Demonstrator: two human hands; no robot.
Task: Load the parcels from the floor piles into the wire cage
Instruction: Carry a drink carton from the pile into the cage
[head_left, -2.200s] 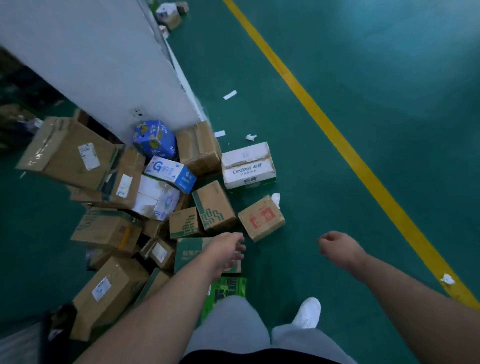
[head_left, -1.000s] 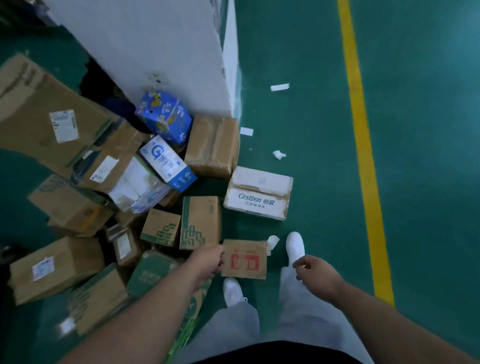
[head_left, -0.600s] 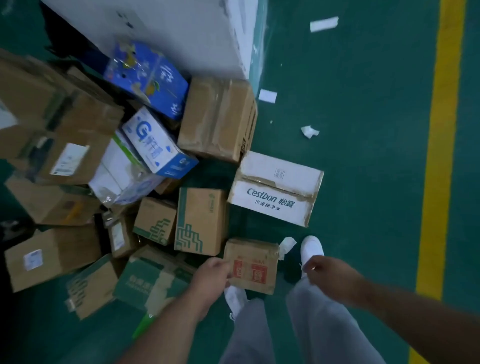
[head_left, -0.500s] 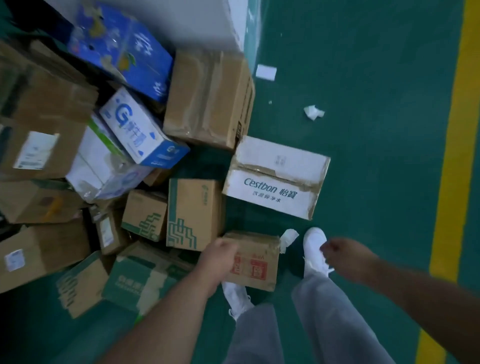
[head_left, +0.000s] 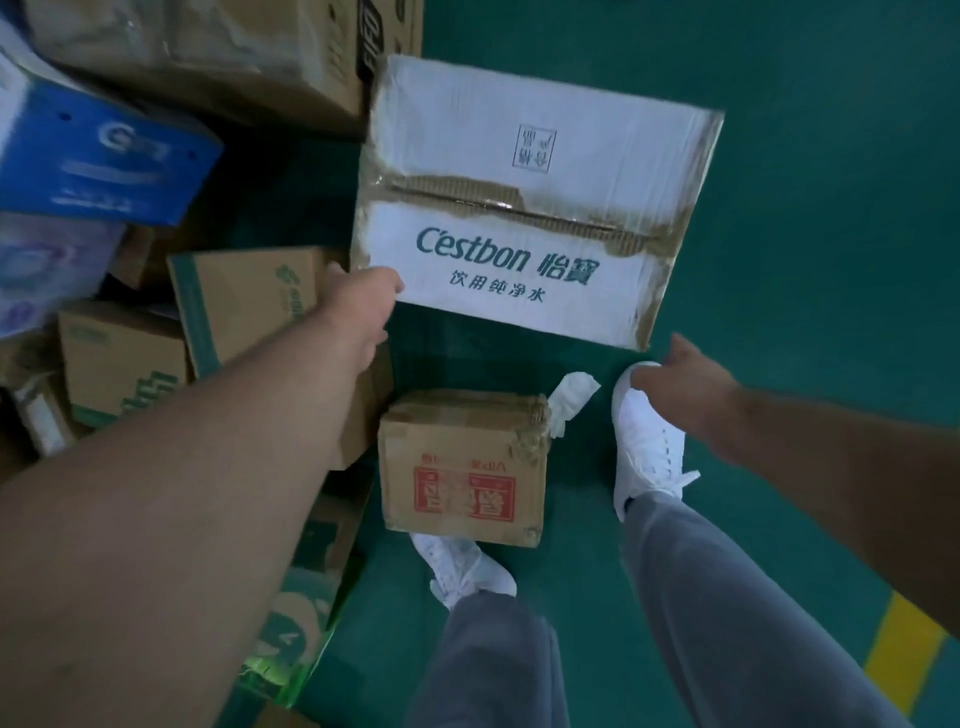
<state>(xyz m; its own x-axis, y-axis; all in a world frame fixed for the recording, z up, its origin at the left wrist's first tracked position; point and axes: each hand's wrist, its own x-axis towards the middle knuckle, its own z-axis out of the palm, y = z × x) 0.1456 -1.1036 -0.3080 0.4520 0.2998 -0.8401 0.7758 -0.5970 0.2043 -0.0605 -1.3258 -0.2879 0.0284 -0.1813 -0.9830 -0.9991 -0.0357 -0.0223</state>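
Left hand (head_left: 363, 306) is at the near-left corner of the white Cestbon box (head_left: 524, 208) and touching it. Its fingers are hidden behind the hand and the corner, so can't tell if it has a hold yet or how wide it is. Right hand (head_left: 685, 384) is just off the Cestbon box's near-right corner, not touching, thumb out, fingers loose, holding nothing. The Cestbon box sits flat on the green floor (head_left: 805, 208), taped shut, not lifted. On its near side is a small brown box with red print (head_left: 462, 467), with a white paper scrap (head_left: 571, 400) beside that. Left of the Cestbon box are a brown box with green print (head_left: 244, 306), more brown boxes and a blue box (head_left: 98, 156). A large brown box (head_left: 208, 52) touches its far-left corner. Wire cage is not in view, so how much is already loaded can't be told. Judgement: this is the reach for a two-hand pick of the Cestbon box. The lift, the carry and the placing in the cage are all left, and many parcels remain on the floor, so the task looks far from done.
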